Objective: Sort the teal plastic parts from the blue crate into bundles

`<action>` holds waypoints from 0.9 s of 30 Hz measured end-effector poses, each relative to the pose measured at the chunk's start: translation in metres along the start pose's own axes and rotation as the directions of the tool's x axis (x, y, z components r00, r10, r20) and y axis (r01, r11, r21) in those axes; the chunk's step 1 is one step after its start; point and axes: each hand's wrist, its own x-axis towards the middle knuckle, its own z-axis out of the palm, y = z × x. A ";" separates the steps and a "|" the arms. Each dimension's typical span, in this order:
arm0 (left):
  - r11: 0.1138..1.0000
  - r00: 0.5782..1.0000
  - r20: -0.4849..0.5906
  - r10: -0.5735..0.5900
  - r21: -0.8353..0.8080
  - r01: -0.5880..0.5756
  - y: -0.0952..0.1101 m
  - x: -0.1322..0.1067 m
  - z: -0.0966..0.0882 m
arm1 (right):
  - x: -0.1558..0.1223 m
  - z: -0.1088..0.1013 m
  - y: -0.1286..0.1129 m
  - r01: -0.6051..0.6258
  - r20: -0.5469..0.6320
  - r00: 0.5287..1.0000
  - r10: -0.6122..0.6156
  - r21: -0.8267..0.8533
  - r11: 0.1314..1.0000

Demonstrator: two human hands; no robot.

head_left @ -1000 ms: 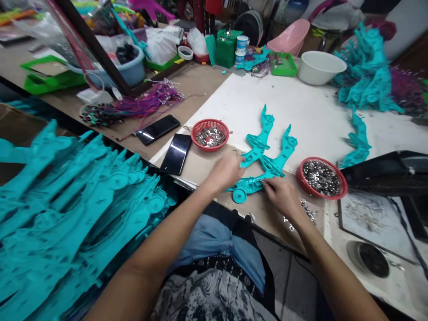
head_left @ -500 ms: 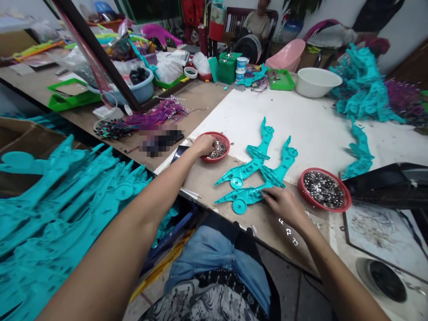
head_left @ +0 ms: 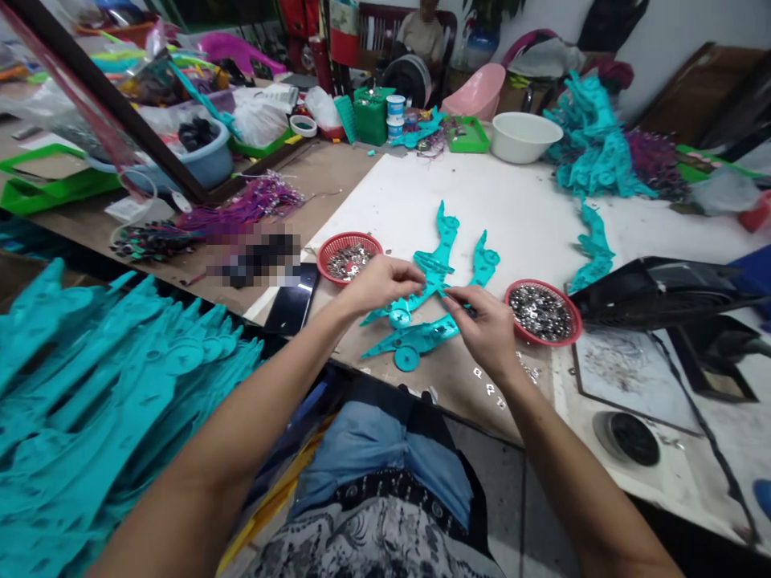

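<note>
My left hand (head_left: 389, 282) hovers over two turquoise plastic pieces, its thumb and fingertips pinched together; whatever lies between them is too small to make out. Facing it, my right hand (head_left: 485, 325) is also closed in a pinch, its fingertips near the pieces and their contents hidden. One turquoise piece (head_left: 446, 239) lies farther from me; the nearer turquoise piece (head_left: 415, 341) lies beside it, partly covered by my right fingers. A red basket (head_left: 321, 258) of small metal parts is left of my left hand. Another red basket (head_left: 577, 325), full of shiny metal parts, stands right of my right hand.
Small metal plates (head_left: 490, 389) lie near the table edge. A phone (head_left: 293, 299) lies at left. One turquoise piece (head_left: 595, 241) rests farther right, beside a black device (head_left: 668, 293). Many turquoise pieces (head_left: 120, 401) are heaped at lower left. A person (head_left: 422, 36) sits at the back.
My left hand has come out of the left red basket and moved right, near my right hand. My right hand has lifted slightly from the nearer turquoise piece. The view has turned right.
</note>
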 end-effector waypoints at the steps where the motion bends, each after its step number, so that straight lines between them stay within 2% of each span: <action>1: 0.998 0.999 0.028 0.040 0.049 -0.041 0.005 -0.005 0.010 | 0.000 0.001 -0.003 -0.012 -0.001 1.000 0.012 0.012 1.000; 4: 0.954 0.984 0.066 0.164 0.244 -0.175 0.013 -0.017 0.030 | -0.007 0.000 -0.004 -0.081 0.031 0.996 0.080 0.050 0.995; 8: 0.872 0.950 0.164 0.265 0.380 -0.309 0.018 -0.026 0.036 | -0.018 -0.011 -0.003 -0.142 0.163 0.978 0.130 0.065 0.988; 13: 0.861 0.905 0.349 0.244 0.350 -0.368 0.017 -0.032 0.039 | -0.025 -0.024 -0.008 -0.122 0.353 0.929 0.113 0.005 0.993; 16: 0.865 0.896 0.391 0.211 0.352 -0.357 0.010 -0.037 0.042 | -0.032 -0.023 -0.005 -0.162 0.416 0.897 0.152 -0.011 0.987; 20: 0.889 0.886 0.420 0.197 0.304 -0.342 0.001 -0.042 0.044 | -0.045 -0.014 -0.002 -0.224 0.363 0.911 0.196 0.035 0.974; 23: 0.898 0.897 0.399 0.190 0.298 -0.323 -0.002 -0.044 0.046 | -0.055 -0.009 -0.005 -0.145 0.304 0.942 0.141 -0.008 0.989; 25: 0.908 0.920 0.346 0.182 0.300 -0.293 -0.004 -0.045 0.049 | -0.060 -0.007 -0.009 -0.085 0.254 0.962 0.099 -0.064 0.994; 27: 0.918 0.957 0.227 0.183 0.310 -0.249 -0.009 -0.047 0.052 | -0.063 -0.005 -0.010 -0.079 0.180 0.978 0.100 -0.119 0.990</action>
